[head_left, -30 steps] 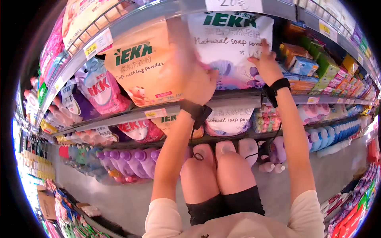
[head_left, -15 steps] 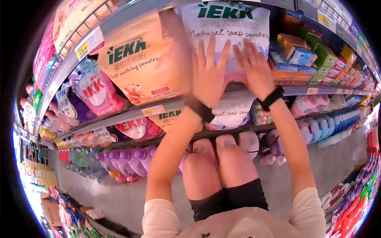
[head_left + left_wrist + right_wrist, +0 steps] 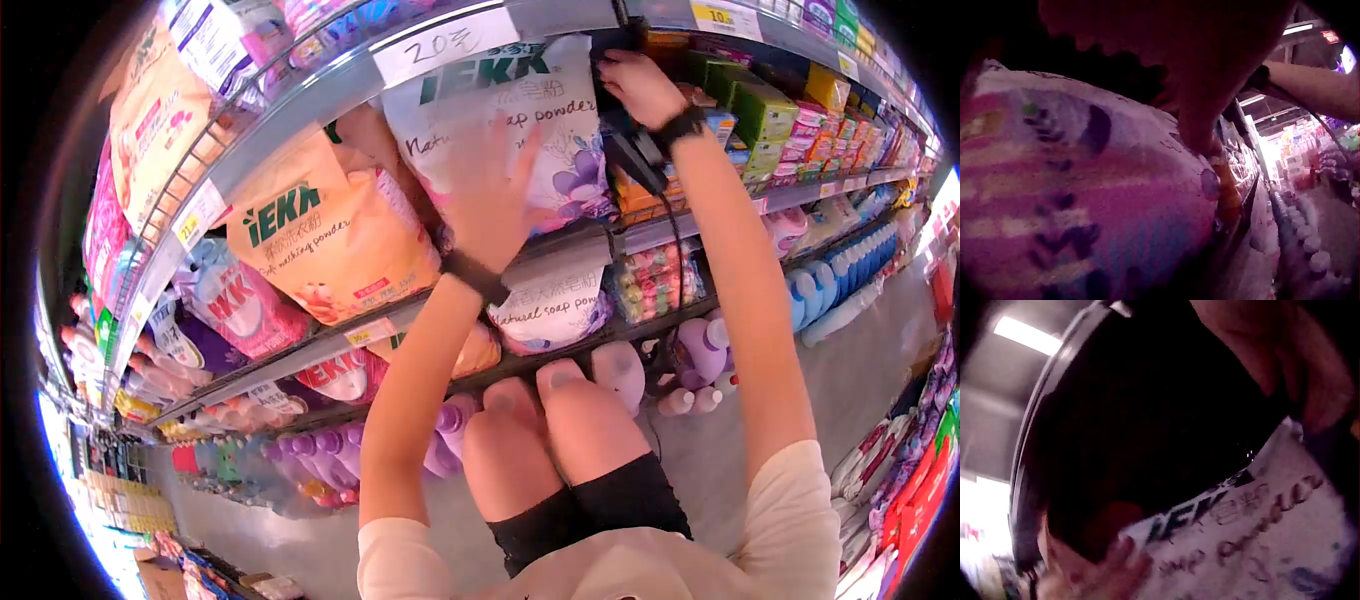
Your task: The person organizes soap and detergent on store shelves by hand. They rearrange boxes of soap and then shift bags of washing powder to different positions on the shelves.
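Observation:
A white bag of soap powder (image 3: 575, 150) with green lettering and purple flowers stands on the upper shelf, tilted slightly. My left hand (image 3: 490, 200), blurred, lies over its lower front with the fingers spread. In the left wrist view that hand (image 3: 1200, 69) is dark above the bag's printed front (image 3: 1116, 187). My right hand (image 3: 645, 88) is at the bag's upper right corner, fingers bent. The right wrist view shows the right hand (image 3: 1266, 344) pinching that corner above the printed bag (image 3: 1241, 544).
An orange bag of washing powder (image 3: 320, 245) stands left of the white one. Small boxes (image 3: 765, 110) fill the shelf to the right. A price card (image 3: 445, 45) hangs on the shelf edge above. Below are another soap powder bag (image 3: 550, 310) and purple bottles (image 3: 700, 350).
My right hand has gone from the bag's front up to its upper right corner. My left hand stays on the front. The head view has shifted, and the bag now leans more.

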`<state>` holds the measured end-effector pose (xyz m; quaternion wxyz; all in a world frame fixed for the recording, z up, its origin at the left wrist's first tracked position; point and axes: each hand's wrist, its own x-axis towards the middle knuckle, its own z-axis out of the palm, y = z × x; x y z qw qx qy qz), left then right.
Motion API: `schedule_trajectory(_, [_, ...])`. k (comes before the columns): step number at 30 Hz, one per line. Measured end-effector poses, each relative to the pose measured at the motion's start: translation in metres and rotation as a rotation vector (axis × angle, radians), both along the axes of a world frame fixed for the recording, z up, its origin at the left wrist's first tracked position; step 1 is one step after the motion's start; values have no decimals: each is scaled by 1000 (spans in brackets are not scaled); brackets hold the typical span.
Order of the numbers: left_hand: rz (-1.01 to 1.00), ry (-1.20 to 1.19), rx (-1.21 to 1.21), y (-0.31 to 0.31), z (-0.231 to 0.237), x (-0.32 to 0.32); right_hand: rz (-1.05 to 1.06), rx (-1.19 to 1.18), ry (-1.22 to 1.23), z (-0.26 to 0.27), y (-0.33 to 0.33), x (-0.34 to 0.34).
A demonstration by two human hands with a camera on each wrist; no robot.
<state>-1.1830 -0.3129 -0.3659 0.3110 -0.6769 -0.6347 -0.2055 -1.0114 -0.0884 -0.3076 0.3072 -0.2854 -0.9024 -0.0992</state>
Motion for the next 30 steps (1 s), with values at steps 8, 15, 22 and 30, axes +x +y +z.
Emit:
schedule_trajectory(8, [-46,-31,-26,44,-13,-6,-82,-113,36,12,84,-69])
schedule_trajectory(15, [-57,-73,6,51,-16,-12,-197,-158,66,27,52,-92])
schedule_trajectory(22, [-57,-112,-77,47,-12,-10,-228,-147,-24,25,12,-73])
schedule_trajectory(30, [-176,-198,-142,-43,-13,-17,66,104,-61,-27,-100,-89])
